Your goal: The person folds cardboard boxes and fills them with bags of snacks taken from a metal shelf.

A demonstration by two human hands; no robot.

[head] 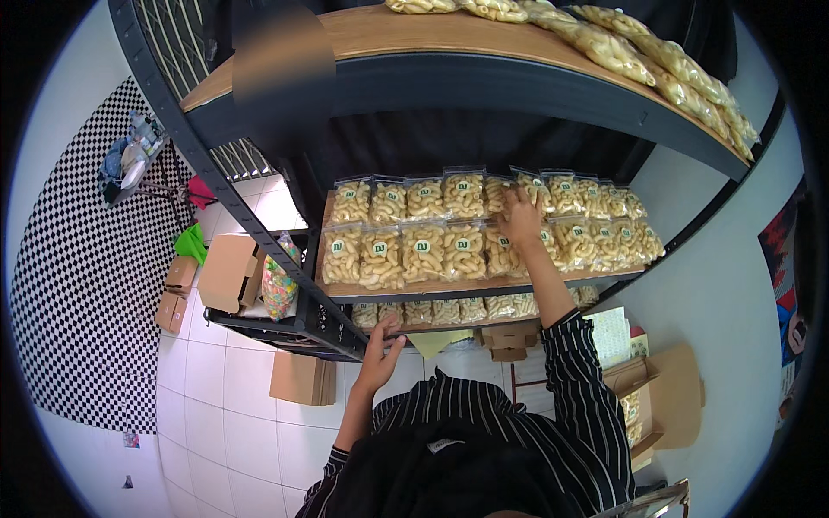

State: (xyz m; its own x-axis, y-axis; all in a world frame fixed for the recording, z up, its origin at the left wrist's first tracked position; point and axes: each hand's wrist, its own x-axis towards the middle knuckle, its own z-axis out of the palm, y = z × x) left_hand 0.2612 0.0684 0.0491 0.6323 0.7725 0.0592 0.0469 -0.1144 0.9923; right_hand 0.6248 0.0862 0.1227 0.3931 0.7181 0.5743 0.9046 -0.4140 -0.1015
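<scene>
My right hand (523, 217) reaches over the front row on the middle shelf (427, 289), its fingers spread against the clear bags of the back row. Whether they grip one is hidden. Just beyond my fingertips, a bag of curled snacks (532, 184) leans slightly. Two rows of such bags stand upright; a front-row bag (422, 249) bears a round white and green label. My left hand (382, 353) holds nothing, fingers apart, near the front edge of the lower shelf, where more snack bags (447, 311) stand.
Overhead, the upper shelf (388, 29) carries larger snack bags (602, 48). A black rack post (252, 223) rises at the left. Beside it, a black cart (298, 320) bears an opened cardboard box (227, 272) and a bag of colourful snacks (278, 285). An open carton (670, 395) stands lower right.
</scene>
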